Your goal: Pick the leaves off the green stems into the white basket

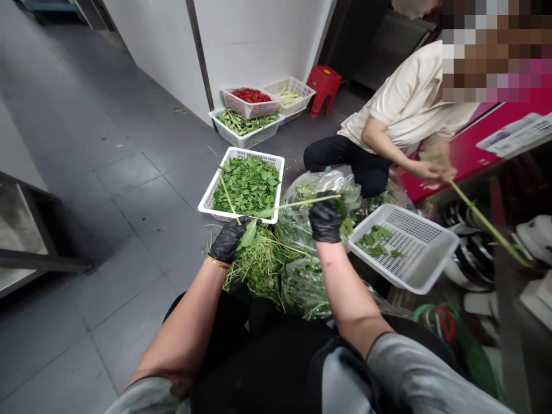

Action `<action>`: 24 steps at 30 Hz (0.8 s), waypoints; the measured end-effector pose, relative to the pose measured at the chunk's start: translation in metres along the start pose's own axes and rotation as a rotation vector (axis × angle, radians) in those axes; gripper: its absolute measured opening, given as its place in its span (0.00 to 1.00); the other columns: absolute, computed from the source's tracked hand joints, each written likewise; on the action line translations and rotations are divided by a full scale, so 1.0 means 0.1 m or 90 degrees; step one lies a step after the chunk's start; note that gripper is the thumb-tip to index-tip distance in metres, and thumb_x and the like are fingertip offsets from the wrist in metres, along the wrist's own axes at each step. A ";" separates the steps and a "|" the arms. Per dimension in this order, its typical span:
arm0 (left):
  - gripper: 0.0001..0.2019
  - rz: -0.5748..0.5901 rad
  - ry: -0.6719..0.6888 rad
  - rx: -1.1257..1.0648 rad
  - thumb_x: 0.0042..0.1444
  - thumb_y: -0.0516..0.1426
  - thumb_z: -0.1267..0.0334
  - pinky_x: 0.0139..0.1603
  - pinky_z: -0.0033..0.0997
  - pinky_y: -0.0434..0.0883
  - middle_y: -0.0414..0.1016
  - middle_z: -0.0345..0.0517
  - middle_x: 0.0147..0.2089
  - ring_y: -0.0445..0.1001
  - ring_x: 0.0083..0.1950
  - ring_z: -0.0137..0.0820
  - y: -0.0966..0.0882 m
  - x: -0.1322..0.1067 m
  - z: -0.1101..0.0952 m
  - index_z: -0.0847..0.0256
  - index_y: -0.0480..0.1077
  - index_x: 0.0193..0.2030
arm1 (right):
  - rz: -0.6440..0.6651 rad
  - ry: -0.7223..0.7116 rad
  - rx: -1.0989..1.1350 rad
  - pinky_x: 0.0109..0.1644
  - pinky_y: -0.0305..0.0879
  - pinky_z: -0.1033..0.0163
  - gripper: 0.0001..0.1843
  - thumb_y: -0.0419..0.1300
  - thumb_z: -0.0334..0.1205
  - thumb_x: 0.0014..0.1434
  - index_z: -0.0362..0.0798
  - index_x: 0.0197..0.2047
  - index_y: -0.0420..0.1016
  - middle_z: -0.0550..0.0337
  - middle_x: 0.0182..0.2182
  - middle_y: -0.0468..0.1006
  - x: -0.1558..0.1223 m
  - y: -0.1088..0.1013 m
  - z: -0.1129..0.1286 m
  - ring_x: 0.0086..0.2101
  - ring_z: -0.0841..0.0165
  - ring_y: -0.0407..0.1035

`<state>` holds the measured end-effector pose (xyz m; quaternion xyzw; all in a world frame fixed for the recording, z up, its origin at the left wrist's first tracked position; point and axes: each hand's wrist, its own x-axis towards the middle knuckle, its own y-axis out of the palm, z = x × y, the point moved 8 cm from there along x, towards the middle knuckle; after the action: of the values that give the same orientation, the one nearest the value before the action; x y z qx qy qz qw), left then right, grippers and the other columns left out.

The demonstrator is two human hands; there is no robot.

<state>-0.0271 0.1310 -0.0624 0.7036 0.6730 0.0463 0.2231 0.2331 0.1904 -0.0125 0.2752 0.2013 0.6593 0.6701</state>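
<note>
My left hand, in a black glove, is closed on a leafy green stem; a thin stalk sticks up from its fingers. My right hand, also black-gloved and slightly blurred, grips a long pale green stalk that reaches leftward toward my left hand. Just beyond the left hand sits a white basket full of picked green leaves. Below and between my hands lies a heap of thin bare stems. Clear plastic bags of greens lie beside the heap, under my right hand.
At right, a white basket holds a few leaves. A co-worker sits opposite with a long stalk in hand. Baskets of red peppers and cut green vegetables stand by the wall, near a red stool.
</note>
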 end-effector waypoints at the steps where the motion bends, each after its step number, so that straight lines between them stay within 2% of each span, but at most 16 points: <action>1: 0.14 -0.018 -0.003 -0.040 0.38 0.72 0.57 0.36 0.36 0.75 0.79 0.46 0.28 0.79 0.35 0.39 -0.02 0.00 0.00 0.61 0.78 0.30 | -0.014 0.000 -0.033 0.16 0.45 0.71 0.19 0.65 0.54 0.52 0.50 0.22 0.66 0.70 0.16 0.62 0.01 -0.07 0.05 0.15 0.79 0.42; 2: 0.14 -0.034 -0.001 -0.079 0.37 0.72 0.57 0.36 0.35 0.75 0.78 0.45 0.27 0.79 0.35 0.39 -0.04 0.01 0.00 0.61 0.78 0.30 | -0.013 0.036 -0.095 0.17 0.46 0.71 0.20 0.66 0.55 0.50 0.49 0.22 0.66 0.70 0.17 0.62 0.00 -0.10 0.02 0.15 0.79 0.45; 4: 0.16 -0.059 0.015 -0.127 0.36 0.72 0.57 0.36 0.35 0.75 0.78 0.43 0.28 0.79 0.36 0.37 -0.04 0.01 0.00 0.61 0.77 0.31 | 0.017 0.149 -0.235 0.18 0.52 0.69 0.20 0.71 0.53 0.45 0.49 0.21 0.68 0.68 0.17 0.66 -0.10 -0.07 -0.18 0.17 0.77 0.53; 5: 0.17 -0.063 0.022 -0.125 0.35 0.72 0.57 0.37 0.34 0.74 0.78 0.43 0.29 0.78 0.35 0.37 -0.01 0.02 0.01 0.61 0.76 0.32 | 0.037 0.194 -0.284 0.19 0.55 0.68 0.20 0.72 0.52 0.43 0.48 0.21 0.70 0.67 0.18 0.68 -0.18 -0.01 -0.33 0.18 0.75 0.57; 7: 0.18 -0.059 0.040 -0.074 0.36 0.73 0.56 0.38 0.33 0.74 0.79 0.43 0.30 0.77 0.35 0.35 0.07 0.03 0.04 0.62 0.76 0.32 | 0.070 0.229 -0.326 0.23 0.59 0.66 0.19 0.73 0.52 0.43 0.46 0.24 0.74 0.64 0.21 0.73 -0.30 0.18 -0.62 0.21 0.73 0.63; 10: 0.16 -0.036 0.086 0.021 0.41 0.71 0.55 0.43 0.36 0.74 0.80 0.46 0.32 0.78 0.38 0.38 0.16 0.03 0.05 0.61 0.77 0.33 | 0.145 0.222 -0.426 0.27 0.59 0.66 0.24 0.70 0.60 0.47 0.46 0.24 0.73 0.65 0.21 0.71 -0.32 0.52 -0.97 0.23 0.73 0.62; 12: 0.14 -0.044 0.095 0.077 0.43 0.69 0.53 0.46 0.40 0.74 0.81 0.48 0.32 0.79 0.41 0.41 0.11 0.04 0.05 0.60 0.78 0.32 | 0.193 0.189 -0.534 0.26 0.55 0.66 0.27 0.70 0.62 0.45 0.48 0.20 0.67 0.67 0.18 0.66 -0.23 0.65 -1.02 0.22 0.73 0.58; 14: 0.13 -0.077 0.083 0.128 0.47 0.66 0.51 0.48 0.43 0.74 0.82 0.51 0.35 0.80 0.44 0.45 -0.04 0.06 0.04 0.59 0.79 0.32 | 0.224 0.154 -0.647 0.26 0.51 0.65 0.29 0.71 0.62 0.44 0.49 0.17 0.63 0.68 0.16 0.62 -0.13 0.69 -0.98 0.21 0.74 0.55; 16: 0.12 -0.078 0.077 0.166 0.48 0.64 0.52 0.52 0.46 0.74 0.83 0.52 0.39 0.79 0.49 0.48 -0.16 0.09 0.03 0.58 0.80 0.33 | 0.283 0.146 -0.734 0.27 0.50 0.65 0.29 0.70 0.61 0.47 0.49 0.17 0.64 0.67 0.15 0.61 -0.11 0.70 -0.96 0.21 0.74 0.53; 19: 0.08 -0.060 0.099 0.153 0.42 0.68 0.59 0.65 0.46 0.68 0.84 0.50 0.41 0.76 0.57 0.48 -0.20 0.11 0.02 0.55 0.80 0.31 | 0.425 0.154 -0.791 0.28 0.50 0.64 0.27 0.73 0.58 0.44 0.48 0.16 0.66 0.67 0.14 0.61 -0.28 0.81 -1.07 0.21 0.75 0.50; 20: 0.07 -0.063 0.099 0.136 0.40 0.69 0.61 0.67 0.46 0.66 0.84 0.49 0.40 0.76 0.57 0.48 -0.19 0.11 0.04 0.55 0.79 0.28 | 0.447 0.164 -0.781 0.29 0.51 0.64 0.26 0.74 0.57 0.43 0.48 0.16 0.67 0.67 0.15 0.63 -0.35 0.85 -1.13 0.21 0.75 0.51; 22: 0.07 -0.100 0.090 0.043 0.41 0.69 0.60 0.66 0.48 0.68 0.84 0.49 0.39 0.76 0.56 0.48 -0.19 0.11 0.09 0.55 0.77 0.27 | 0.419 0.208 -0.722 0.30 0.54 0.65 0.25 0.73 0.57 0.43 0.48 0.18 0.69 0.66 0.17 0.67 -0.43 0.87 -1.21 0.22 0.74 0.55; 24: 0.10 -0.141 0.076 -0.075 0.45 0.68 0.54 0.60 0.50 0.72 0.83 0.50 0.39 0.77 0.55 0.48 -0.22 0.12 0.15 0.57 0.75 0.28 | 0.295 0.232 -0.600 0.31 0.59 0.64 0.23 0.70 0.59 0.47 0.47 0.21 0.72 0.64 0.20 0.70 -0.41 0.78 -1.18 0.24 0.72 0.61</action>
<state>-0.0409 0.1388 -0.0873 0.6066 0.7547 0.1026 0.2277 0.0957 0.1605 -0.0571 -0.1356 -0.0689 0.8450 0.5127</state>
